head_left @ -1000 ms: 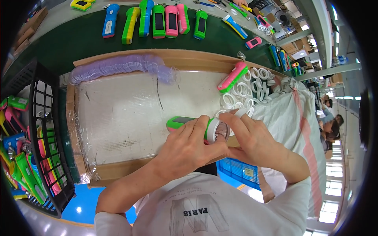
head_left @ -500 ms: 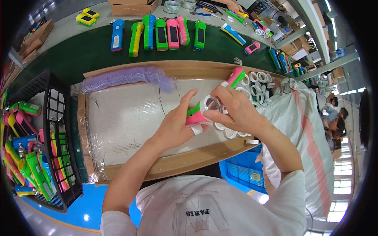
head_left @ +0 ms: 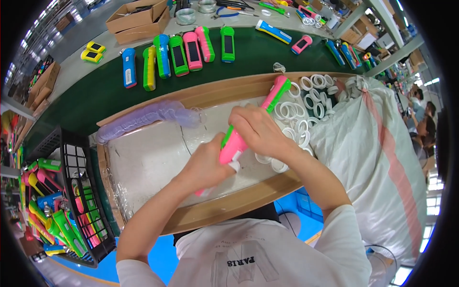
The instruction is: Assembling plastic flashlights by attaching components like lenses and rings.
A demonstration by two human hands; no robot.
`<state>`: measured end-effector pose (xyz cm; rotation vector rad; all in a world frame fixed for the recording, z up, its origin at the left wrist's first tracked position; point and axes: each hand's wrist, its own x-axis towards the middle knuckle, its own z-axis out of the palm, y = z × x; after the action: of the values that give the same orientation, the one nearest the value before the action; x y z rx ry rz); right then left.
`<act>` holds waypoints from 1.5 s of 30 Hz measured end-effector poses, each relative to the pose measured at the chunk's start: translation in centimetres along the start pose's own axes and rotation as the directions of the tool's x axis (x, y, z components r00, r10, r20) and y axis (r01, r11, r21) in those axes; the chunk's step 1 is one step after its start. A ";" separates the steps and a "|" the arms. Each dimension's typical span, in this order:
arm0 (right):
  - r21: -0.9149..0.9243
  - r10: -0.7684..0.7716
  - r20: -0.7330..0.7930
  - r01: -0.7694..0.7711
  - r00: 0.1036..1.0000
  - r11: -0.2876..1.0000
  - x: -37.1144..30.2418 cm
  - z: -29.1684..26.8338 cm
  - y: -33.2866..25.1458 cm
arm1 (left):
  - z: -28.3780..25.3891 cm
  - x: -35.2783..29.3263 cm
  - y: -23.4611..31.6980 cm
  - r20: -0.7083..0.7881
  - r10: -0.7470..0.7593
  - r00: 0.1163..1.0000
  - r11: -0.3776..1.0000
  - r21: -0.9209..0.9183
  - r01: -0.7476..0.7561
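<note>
A pink-and-green flashlight [head_left: 232, 146] is held between my two hands over the shallow cardboard tray [head_left: 143, 165]. My left hand [head_left: 206, 163] is closed round its lower part, and a bit of pink shows below the palm. With fingers bent over its upper end, my right hand [head_left: 256, 125] hides the white ring there. Past my right knuckles sticks out a pink-and-green flashlight handle [head_left: 276, 94] with a metal clip at its tip. Whether it joins the held piece or is a second flashlight, I cannot tell. Loose white rings [head_left: 289, 111] lie right of my right hand.
A row of clear lens discs [head_left: 143, 119] lies in the tray's far left. Several flashlights [head_left: 178, 56] stand across the green belt [head_left: 110, 103] beyond. Left is a black crate [head_left: 79, 191] of flashlights; right, a white woven sack [head_left: 368, 158]. Cartons [head_left: 136, 21] are behind.
My right hand has moved left over the flashlight's ringed end, covering the ring and clear lens that showed before. The flashlight has tilted, and my left fingers have closed round it. The view has shifted.
</note>
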<state>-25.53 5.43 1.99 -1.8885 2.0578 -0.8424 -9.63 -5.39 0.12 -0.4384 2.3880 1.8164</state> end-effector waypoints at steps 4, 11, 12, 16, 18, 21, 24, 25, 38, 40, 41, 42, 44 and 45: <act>-0.056 0.164 -0.058 -0.167 0.985 0.984 0.4 0.4 5.9 | 0.8 5.3 0.4 -0.164 0.032 0.986 0.916 0.399 0.037; -0.023 0.517 -0.417 -0.578 0.747 0.816 -1.2 -3.9 9.5 | -5.0 17.1 2.9 -0.312 0.136 0.940 0.990 0.076 -0.118; -0.022 0.530 -0.420 -0.593 0.736 0.805 -2.1 -3.5 9.7 | -5.2 17.0 5.5 -0.344 0.121 0.931 0.992 0.001 -0.129; -0.190 0.596 -0.243 -0.640 0.766 0.745 -3.2 -1.4 11.1 | -5.4 19.0 4.3 -0.548 0.274 0.790 0.937 -0.033 -0.348; -0.078 0.621 -0.254 -0.656 0.741 0.751 -2.5 -1.5 11.1 | -5.0 17.6 2.6 -0.394 0.305 0.867 0.933 -0.061 -0.356; 0.017 0.558 -0.304 -0.582 0.772 0.813 -3.2 -1.5 10.8 | -3.5 15.4 1.4 -0.164 0.041 0.986 0.979 -0.192 -0.073; 0.134 0.416 -0.219 -0.395 0.883 0.909 -3.3 -2.2 5.8 | -1.7 13.2 1.8 -0.184 -0.138 0.973 0.905 -0.423 0.049; 0.075 0.296 -0.177 -0.287 0.939 0.955 -3.2 -1.9 3.9 | -1.6 12.4 1.5 -0.173 -0.078 0.982 0.861 -0.509 -0.021; 0.980 0.406 0.059 -0.131 0.912 0.152 -0.7 1.1 -0.9 | -1.6 -1.3 -0.7 -0.092 0.286 0.954 0.825 -0.483 -0.294; 0.913 0.404 -0.180 0.000 0.897 0.407 -0.1 1.9 -2.7 | -1.0 -2.6 -1.2 -0.177 0.239 0.955 0.828 -0.476 -0.296; 0.791 0.294 -0.286 0.051 0.912 0.609 -0.2 2.7 -2.6 | -0.9 -3.0 -1.4 -0.251 0.200 0.947 0.832 -0.467 -0.299; 0.623 0.162 -0.365 0.111 0.917 0.774 -0.1 3.3 -2.8 | -0.6 -3.1 -1.8 -0.334 0.208 0.919 0.822 -0.450 -0.349; 0.415 0.032 -0.384 0.142 0.923 0.899 -0.3 3.4 -3.9 | 0.2 -3.2 -2.7 -0.463 0.217 0.859 0.744 -0.492 -0.453; 0.238 -0.058 -0.364 0.153 0.930 0.959 -0.5 2.6 -4.5 | 0.3 -3.5 -3.1 -0.465 0.242 0.852 0.740 -0.479 -0.472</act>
<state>-20.33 5.21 2.28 -1.8174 1.9140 -1.5004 -5.44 -5.25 -1.91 -0.4120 2.1860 2.9156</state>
